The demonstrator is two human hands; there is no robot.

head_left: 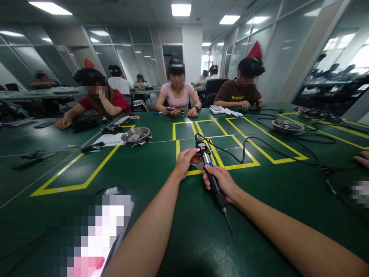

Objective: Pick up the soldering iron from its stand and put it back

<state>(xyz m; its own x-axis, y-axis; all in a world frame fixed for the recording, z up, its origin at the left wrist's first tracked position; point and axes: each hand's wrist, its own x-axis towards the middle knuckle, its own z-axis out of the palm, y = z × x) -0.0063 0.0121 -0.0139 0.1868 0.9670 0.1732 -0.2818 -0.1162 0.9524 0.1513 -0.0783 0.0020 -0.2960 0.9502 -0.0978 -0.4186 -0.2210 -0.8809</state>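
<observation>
An electric screwdriver (213, 181) lies aslant over the green table, its long thin bit pointing back toward me and its corded end away. My right hand (220, 181) is wrapped around the black lower body, just below a blue band. At the corded end, my left hand (186, 161) pinches with thumb and forefinger at the side of the tool, by a small red-and-white part. What exactly those fingertips grip there is partly hidden. A black cable (245, 148) loops from the tool's far end off to the right.
Yellow tape outlines (242, 167) mark the green table (138, 169). Metal bowls stand at left (136, 134) and right (288, 125). A blurred bright-screened device (106, 227) is at lower left. Several people sit across the table; another person's hand (362, 158) shows at the right edge.
</observation>
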